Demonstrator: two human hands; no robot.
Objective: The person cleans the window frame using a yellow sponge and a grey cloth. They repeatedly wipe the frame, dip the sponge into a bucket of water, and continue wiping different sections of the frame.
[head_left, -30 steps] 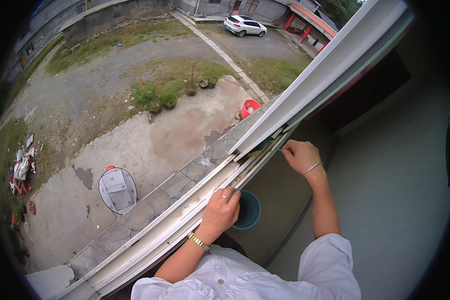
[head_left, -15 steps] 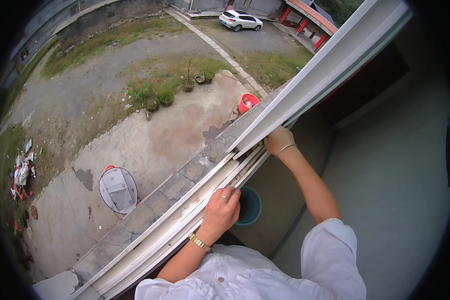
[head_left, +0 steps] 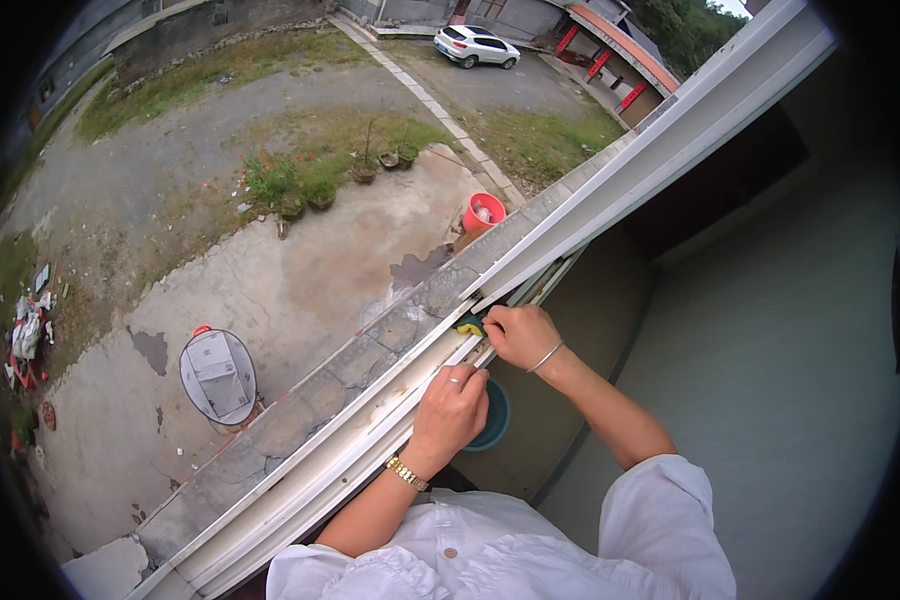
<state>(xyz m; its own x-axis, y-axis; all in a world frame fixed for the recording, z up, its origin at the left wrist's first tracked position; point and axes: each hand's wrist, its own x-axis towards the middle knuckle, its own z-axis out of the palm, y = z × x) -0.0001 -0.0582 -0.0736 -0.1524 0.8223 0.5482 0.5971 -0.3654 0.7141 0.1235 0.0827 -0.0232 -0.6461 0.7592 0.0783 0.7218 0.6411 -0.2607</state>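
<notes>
A long white window frame (head_left: pixel 370 420) with sliding tracks runs slantwise from lower left to upper right. My right hand (head_left: pixel 523 335) pinches a small yellow and dark green sponge (head_left: pixel 469 326) down in the track, close to the lower end of a sliding window sash (head_left: pixel 610 205). Most of the sponge is hidden by the fingers and the rail. Below it, my left hand (head_left: pixel 450 410) has its fingers curled over the inner rail of the frame, gripping it. Brown dirt marks the white track near both hands.
Under the sill on the inner side stands a teal bucket (head_left: pixel 492 418), partly behind my left hand. Outside lie a stone ledge (head_left: pixel 370 355), a red bucket (head_left: pixel 483 212), potted plants (head_left: pixel 288 190), a grey oval object (head_left: pixel 218 376) and a parked white car (head_left: pixel 476 46).
My right hand has drawn the sponge down along the track toward my left hand, bringing its yellow and green into clearer sight. My left hand stays on the rail.
</notes>
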